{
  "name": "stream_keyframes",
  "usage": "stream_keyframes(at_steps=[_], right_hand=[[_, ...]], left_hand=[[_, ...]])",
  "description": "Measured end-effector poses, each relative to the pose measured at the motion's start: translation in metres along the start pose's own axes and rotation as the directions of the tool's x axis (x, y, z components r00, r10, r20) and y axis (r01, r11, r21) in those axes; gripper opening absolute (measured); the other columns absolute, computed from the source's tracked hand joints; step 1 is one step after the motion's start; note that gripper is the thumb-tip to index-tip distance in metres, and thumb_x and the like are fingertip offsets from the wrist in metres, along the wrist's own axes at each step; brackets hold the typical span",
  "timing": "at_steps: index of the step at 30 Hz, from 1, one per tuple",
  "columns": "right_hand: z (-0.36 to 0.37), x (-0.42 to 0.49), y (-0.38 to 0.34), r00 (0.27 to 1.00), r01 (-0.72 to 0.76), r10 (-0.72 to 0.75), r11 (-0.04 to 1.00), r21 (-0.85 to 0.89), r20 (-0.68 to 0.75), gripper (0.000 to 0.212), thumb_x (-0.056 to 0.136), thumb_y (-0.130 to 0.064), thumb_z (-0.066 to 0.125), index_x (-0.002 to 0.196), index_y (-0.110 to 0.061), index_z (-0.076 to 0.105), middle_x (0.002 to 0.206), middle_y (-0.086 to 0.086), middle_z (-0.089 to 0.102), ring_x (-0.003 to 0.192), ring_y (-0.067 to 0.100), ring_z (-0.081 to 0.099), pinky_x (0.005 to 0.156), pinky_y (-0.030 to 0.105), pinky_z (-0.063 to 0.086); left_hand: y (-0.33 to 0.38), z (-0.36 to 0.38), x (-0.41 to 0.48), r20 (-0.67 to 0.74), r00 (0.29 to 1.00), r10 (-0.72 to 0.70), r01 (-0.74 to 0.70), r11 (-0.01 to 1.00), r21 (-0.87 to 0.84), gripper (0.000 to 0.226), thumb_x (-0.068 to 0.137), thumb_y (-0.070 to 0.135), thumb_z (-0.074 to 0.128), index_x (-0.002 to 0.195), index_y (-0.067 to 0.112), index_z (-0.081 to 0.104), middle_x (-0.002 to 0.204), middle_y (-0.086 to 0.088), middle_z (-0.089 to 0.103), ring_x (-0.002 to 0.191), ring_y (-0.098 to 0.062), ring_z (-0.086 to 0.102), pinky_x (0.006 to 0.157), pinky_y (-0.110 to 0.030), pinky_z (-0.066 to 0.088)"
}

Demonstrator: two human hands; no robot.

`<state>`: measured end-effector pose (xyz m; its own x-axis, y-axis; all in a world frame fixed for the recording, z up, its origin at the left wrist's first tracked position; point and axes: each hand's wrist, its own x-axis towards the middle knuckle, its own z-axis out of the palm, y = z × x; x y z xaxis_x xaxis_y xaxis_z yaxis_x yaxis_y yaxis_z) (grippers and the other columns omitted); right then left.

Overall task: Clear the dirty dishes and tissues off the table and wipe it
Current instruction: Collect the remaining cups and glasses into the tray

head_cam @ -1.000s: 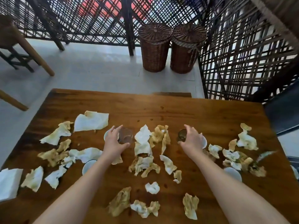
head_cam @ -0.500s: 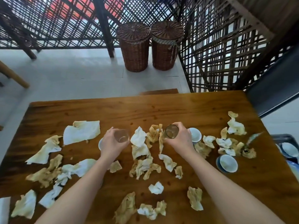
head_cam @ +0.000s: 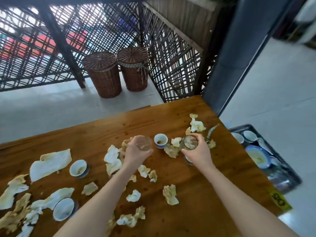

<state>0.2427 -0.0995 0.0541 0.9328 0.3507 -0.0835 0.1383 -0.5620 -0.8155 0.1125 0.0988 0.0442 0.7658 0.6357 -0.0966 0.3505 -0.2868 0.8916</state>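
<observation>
My left hand (head_cam: 136, 153) grips a small clear glass (head_cam: 144, 142) lifted above the wooden table (head_cam: 196, 183). My right hand (head_cam: 198, 152) grips a second clear glass (head_cam: 189, 142), also off the table. Stained crumpled tissues (head_cam: 50, 162) lie scattered over the tabletop. Small blue-and-white cups stand among them: one (head_cam: 160, 140) between my hands, one (head_cam: 78, 168) to the left, another (head_cam: 63, 209) near the front left. A further cup (head_cam: 188, 159) is partly hidden under my right hand.
A dark tray (head_cam: 287, 175) on the floor, off the table's right edge, holds several used cups and a blue bowl (head_cam: 258, 156). Two lidded wicker baskets (head_cam: 104, 74) stand against a lattice screen beyond the table. A yellow label (head_cam: 279, 200) is stuck on the table's right corner.
Both hands have lifted their glasses off the table and carried them to the right. The camera has turned right, bringing the tray of dishes into view.
</observation>
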Motion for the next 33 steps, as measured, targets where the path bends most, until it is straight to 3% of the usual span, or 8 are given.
stream_keyframes(at_steps=[3, 9, 13, 16, 18, 24, 30, 33], right_hand=[[-0.056, -0.014, 0.035, 0.995, -0.020, 0.023, 0.999, 0.031, -0.092, 0.072, 0.064, -0.018, 0.086, 0.121, -0.026, 0.042, 0.110, -0.010, 0.050, 0.102, 0.005, 0.049, 0.087, 0.017, 0.042], [-0.154, -0.051, 0.111, 0.989, 0.003, 0.006, 0.998, 0.062, -0.148, 0.064, 0.061, -0.021, 0.087, 0.112, -0.024, 0.049, 0.100, -0.009, 0.057, 0.091, 0.005, 0.056, 0.079, 0.013, 0.043], [-0.232, -0.073, 0.169, 0.987, -0.022, 0.040, 0.993, 0.115, -0.155, 0.061, 0.058, -0.016, 0.088, 0.107, -0.025, 0.052, 0.089, -0.017, 0.058, 0.079, -0.004, 0.058, 0.067, 0.004, 0.043], [-0.279, -0.082, 0.202, 0.983, -0.042, 0.063, 0.991, 0.128, -0.170, 0.062, 0.057, -0.015, 0.088, 0.108, -0.025, 0.054, 0.088, -0.018, 0.059, 0.079, -0.013, 0.057, 0.065, 0.000, 0.041], [-0.307, -0.085, 0.220, 0.982, -0.056, 0.079, 0.990, 0.132, -0.173, 0.062, 0.058, -0.016, 0.088, 0.109, -0.026, 0.055, 0.090, -0.016, 0.060, 0.081, -0.015, 0.056, 0.065, 0.001, 0.042], [-0.367, -0.078, 0.268, 0.961, -0.106, 0.138, 0.985, 0.139, -0.240, 0.061, 0.056, -0.016, 0.088, 0.104, -0.030, 0.054, 0.091, -0.016, 0.061, 0.080, -0.009, 0.057, 0.068, 0.004, 0.042], [-0.398, -0.046, 0.306, 0.957, -0.132, 0.169, 0.977, 0.167, -0.235, 0.061, 0.056, -0.011, 0.088, 0.103, -0.028, 0.052, 0.090, -0.018, 0.059, 0.081, -0.018, 0.055, 0.064, 0.000, 0.042], [-0.410, -0.025, 0.321, 0.960, -0.146, 0.177, 0.978, 0.152, -0.215, 0.062, 0.058, -0.010, 0.088, 0.105, -0.028, 0.052, 0.089, -0.018, 0.060, 0.081, -0.018, 0.056, 0.061, 0.000, 0.042]], left_hand=[[0.025, 0.051, -0.018, 0.078, 0.996, 0.043, -0.040, 0.998, -0.038, 0.053, 0.068, 0.015, 0.086, 0.108, 0.030, 0.055, 0.098, 0.018, 0.061, 0.089, 0.008, 0.058, 0.066, -0.004, 0.044], [0.067, 0.158, -0.067, 0.156, 0.986, 0.065, -0.053, 0.995, -0.083, 0.054, 0.069, 0.016, 0.085, 0.112, 0.030, 0.056, 0.109, 0.008, 0.061, 0.100, -0.008, 0.059, 0.068, -0.006, 0.045], [0.103, 0.242, -0.112, 0.212, 0.976, 0.038, -0.017, 0.995, -0.101, 0.057, 0.069, 0.018, 0.085, 0.118, 0.025, 0.056, 0.113, 0.000, 0.063, 0.101, -0.017, 0.064, 0.082, -0.028, 0.055], [0.134, 0.292, -0.136, 0.231, 0.972, 0.052, -0.030, 0.995, -0.098, 0.056, 0.068, 0.018, 0.086, 0.112, 0.033, 0.054, 0.107, 0.007, 0.063, 0.091, -0.011, 0.065, 0.063, -0.010, 0.048], [0.151, 0.320, -0.147, 0.252, 0.965, 0.068, -0.043, 0.994, -0.103, 0.056, 0.069, 0.017, 0.085, 0.113, 0.031, 0.055, 0.106, 0.007, 0.062, 0.090, -0.012, 0.064, 0.060, -0.007, 0.047], [0.193, 0.389, -0.158, 0.319, 0.939, 0.127, -0.100, 0.990, -0.101, 0.049, 0.072, 0.012, 0.083, 0.111, 0.026, 0.056, 0.102, 0.006, 0.061, 0.086, -0.015, 0.063, 0.061, -0.009, 0.049], [0.208, 0.452, -0.140, 0.360, 0.924, 0.129, -0.097, 0.990, -0.106, 0.055, 0.073, 0.014, 0.082, 0.120, 0.018, 0.056, 0.113, -0.002, 0.062, 0.101, -0.020, 0.060, 0.080, -0.020, 0.054], [0.213, 0.480, -0.122, 0.384, 0.915, 0.123, -0.083, 0.989, -0.120, 0.055, 0.073, 0.016, 0.082, 0.120, 0.020, 0.055, 0.115, 0.001, 0.060, 0.105, -0.016, 0.056, 0.075, -0.011, 0.047]])
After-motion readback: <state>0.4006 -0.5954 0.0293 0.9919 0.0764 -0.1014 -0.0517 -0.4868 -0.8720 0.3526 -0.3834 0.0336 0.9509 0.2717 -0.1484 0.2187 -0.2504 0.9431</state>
